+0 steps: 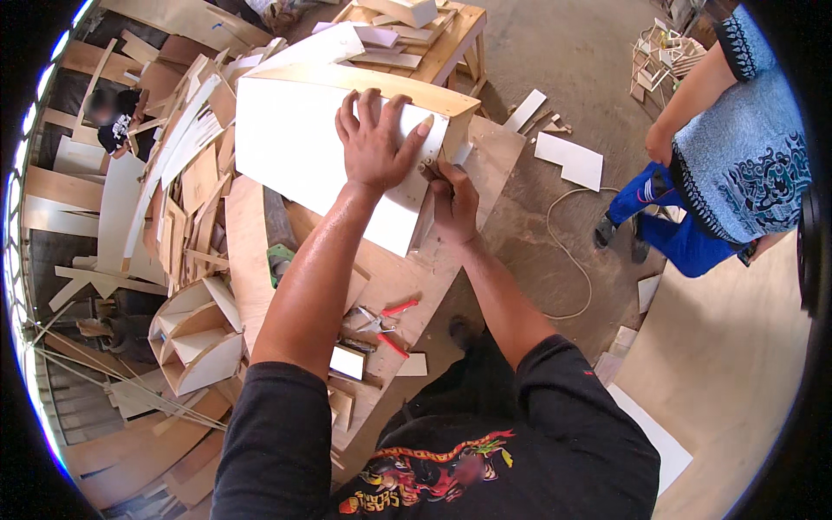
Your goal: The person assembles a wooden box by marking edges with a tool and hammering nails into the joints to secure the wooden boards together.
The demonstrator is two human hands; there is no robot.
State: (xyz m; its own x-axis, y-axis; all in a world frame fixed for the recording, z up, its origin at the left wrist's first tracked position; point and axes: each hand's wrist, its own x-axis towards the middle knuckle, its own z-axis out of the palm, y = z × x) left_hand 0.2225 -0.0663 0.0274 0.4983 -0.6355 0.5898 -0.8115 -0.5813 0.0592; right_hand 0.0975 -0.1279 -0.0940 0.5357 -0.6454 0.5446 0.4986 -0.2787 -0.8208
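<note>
A white panel (299,143) with a bare wooden edge lies on the plywood worktop (433,269), part of a box-like wooden piece. My left hand (373,147) rests on the panel near its right side, fingers stretched out and pressing on the surface. Beside it, at the panel's right edge, my right hand (455,201) is closed, its fingers curled and pinched together. What it grips, if anything, is too small and hidden to make out. Red-handled pliers (378,322) lie on the worktop nearer to me, beyond the reach of both hands.
A green tool (279,263) sits left of my left forearm. Stacked wood offcuts (195,186) and a curved shelf unit (195,338) fill the left. Another person (737,147) stands at right, near a cable (588,269) on the floor. A second person (117,121) is far left.
</note>
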